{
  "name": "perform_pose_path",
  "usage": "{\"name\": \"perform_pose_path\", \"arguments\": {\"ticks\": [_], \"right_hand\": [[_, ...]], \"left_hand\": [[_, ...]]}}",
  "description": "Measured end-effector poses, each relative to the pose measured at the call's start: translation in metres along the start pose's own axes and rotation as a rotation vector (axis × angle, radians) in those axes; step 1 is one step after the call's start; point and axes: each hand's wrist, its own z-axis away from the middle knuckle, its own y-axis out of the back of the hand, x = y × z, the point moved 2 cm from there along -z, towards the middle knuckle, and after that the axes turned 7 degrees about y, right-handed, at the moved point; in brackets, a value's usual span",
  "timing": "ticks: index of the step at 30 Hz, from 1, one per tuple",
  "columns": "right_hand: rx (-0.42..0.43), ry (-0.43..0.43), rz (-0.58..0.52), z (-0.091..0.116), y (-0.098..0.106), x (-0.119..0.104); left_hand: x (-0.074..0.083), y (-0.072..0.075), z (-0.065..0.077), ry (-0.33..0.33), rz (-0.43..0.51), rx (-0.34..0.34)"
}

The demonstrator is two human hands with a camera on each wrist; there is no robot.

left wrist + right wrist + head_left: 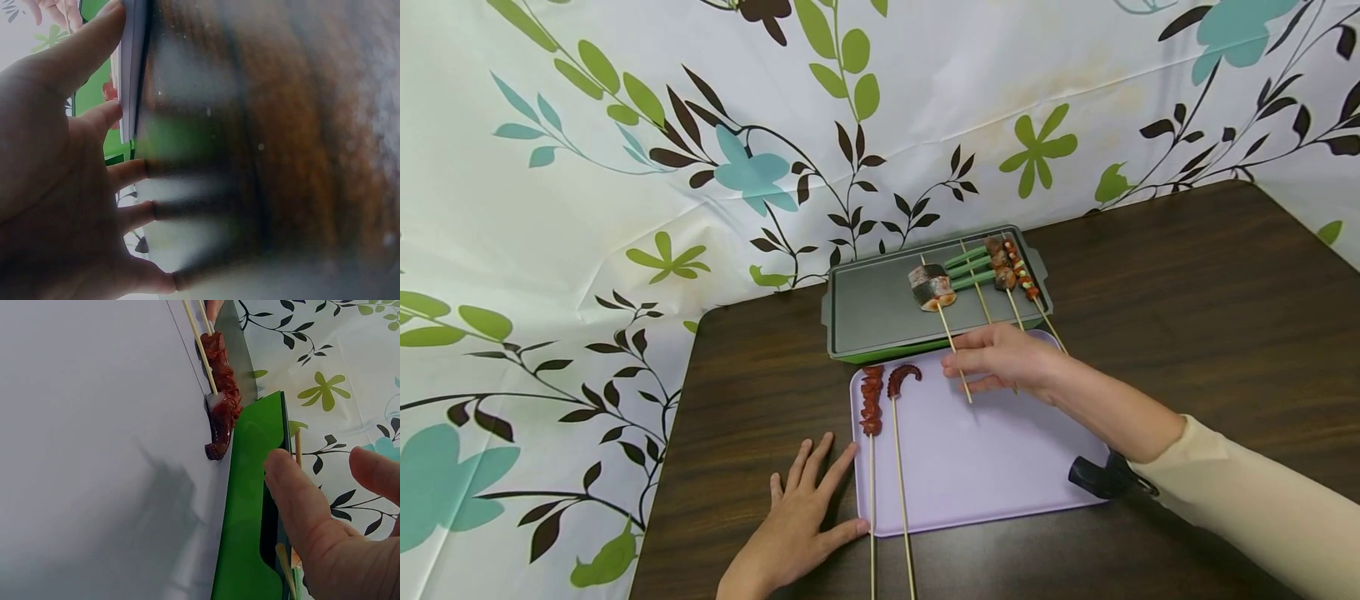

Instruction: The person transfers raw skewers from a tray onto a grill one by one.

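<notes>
My right hand hovers over the front of the grill, its fingers beside the bare stick of a fish skewer. In the right wrist view the thumb and a finger stand apart, with no stick visibly pinched between them. The fish lies on the grey grill plate. My left hand is spread at the left edge of a lilac tray, thumb and forefinger touching its side. On that tray lie a red meat skewer and a curled octopus tentacle skewer.
Right of the fish, the grill bears a green vegetable skewer, a brown chunk skewer and a thin red skewer. Their sticks overhang the front. A patterned cloth hangs behind the dark wooden table.
</notes>
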Motion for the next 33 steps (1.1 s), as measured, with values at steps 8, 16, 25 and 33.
{"name": "perform_pose_path", "arguments": {"ticks": [8, 16, 25, 33], "right_hand": [[0.006, -0.011, 0.123, 0.010, -0.005, -0.004], [0.007, 0.068, 0.342, 0.035, -0.008, -0.013], [-0.036, 0.178, 0.202, 0.074, -0.011, -0.013], [-0.139, 0.067, 0.001, 0.088, -0.027, 0.032]], "left_hand": [[0.000, -0.001, 0.001, 0.001, 0.004, -0.001], [0.000, -0.002, 0.001, 0.002, 0.004, -0.002], [0.000, -0.002, 0.000, -0.006, -0.006, 0.010], [0.001, 0.000, 0.001, -0.021, -0.007, 0.016]]}}
